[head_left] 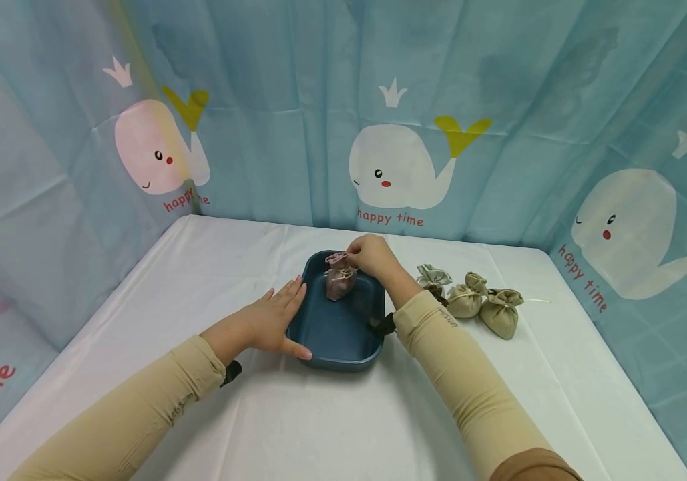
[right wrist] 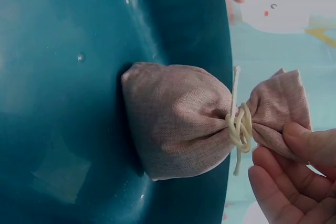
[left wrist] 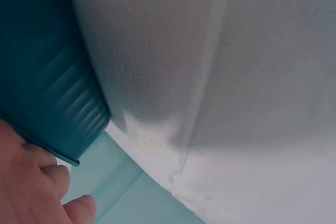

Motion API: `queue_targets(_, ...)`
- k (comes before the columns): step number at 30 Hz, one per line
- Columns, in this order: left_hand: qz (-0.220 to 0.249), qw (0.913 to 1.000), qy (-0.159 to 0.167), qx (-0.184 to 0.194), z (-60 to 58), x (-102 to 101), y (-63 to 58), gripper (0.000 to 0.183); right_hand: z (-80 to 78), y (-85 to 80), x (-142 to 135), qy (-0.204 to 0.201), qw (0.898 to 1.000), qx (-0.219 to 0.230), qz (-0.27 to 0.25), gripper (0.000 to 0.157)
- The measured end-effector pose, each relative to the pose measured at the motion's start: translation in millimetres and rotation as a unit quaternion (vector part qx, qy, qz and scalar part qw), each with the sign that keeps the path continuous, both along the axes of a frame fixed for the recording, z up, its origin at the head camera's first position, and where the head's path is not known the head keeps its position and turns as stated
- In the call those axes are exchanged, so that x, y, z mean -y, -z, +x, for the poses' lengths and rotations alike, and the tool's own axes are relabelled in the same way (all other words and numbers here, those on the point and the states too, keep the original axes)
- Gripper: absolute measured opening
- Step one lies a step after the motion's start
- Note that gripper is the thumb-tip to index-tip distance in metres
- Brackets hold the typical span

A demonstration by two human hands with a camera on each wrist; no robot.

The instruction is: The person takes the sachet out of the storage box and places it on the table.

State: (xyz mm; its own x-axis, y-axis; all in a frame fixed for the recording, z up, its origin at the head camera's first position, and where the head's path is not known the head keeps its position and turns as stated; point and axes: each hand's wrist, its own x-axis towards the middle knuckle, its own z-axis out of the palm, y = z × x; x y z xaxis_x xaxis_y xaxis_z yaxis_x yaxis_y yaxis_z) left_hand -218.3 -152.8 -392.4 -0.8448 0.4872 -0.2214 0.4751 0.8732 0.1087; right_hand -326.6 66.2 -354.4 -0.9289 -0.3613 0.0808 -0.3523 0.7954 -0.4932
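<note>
A pinkish-brown cloth sachet (right wrist: 178, 119), tied at its neck with a cream cord (right wrist: 240, 128), stands in the far end of a blue basin (head_left: 343, 341). My right hand (head_left: 374, 257) pinches the gathered cloth top of the sachet between thumb and fingers, as the right wrist view shows closely. The sachet's bottom is at the basin floor. My left hand (head_left: 271, 317) rests along the basin's left rim with fingers straight and thumb spread toward the near corner. In the left wrist view, that hand's fingers (left wrist: 55, 177) lie at the basin's edge.
Right of the basin sit several tied sachets: a grey-green one (head_left: 433, 275) partly behind my right sleeve, and two olive ones, a nearer (head_left: 501, 317) and a middle one (head_left: 465, 302). A white cloth (head_left: 247, 260) covers the table. Blue whale-print curtains (head_left: 295, 133) surround it.
</note>
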Motion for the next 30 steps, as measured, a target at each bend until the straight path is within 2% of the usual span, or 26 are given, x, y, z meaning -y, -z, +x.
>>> queue_targets(8,-0.002,1.0000,-0.001,0.007,0.0,0.0,-2.3,0.131,0.9,-4.5,-3.5,-0.002,1.000,0.017,-0.018,0.017)
queue_targets(16,-0.007,0.9999,-0.003,0.012,0.9,0.2,-2.5,0.132,6.8,-11.1,-5.7,0.001,0.997,0.059,-0.050,0.018)
queue_targets(30,-0.004,1.0000,0.005,0.001,0.7,0.3,-1.5,0.135,26.8,-40.5,-19.0,-0.005,0.996,0.040,-0.080,0.017)
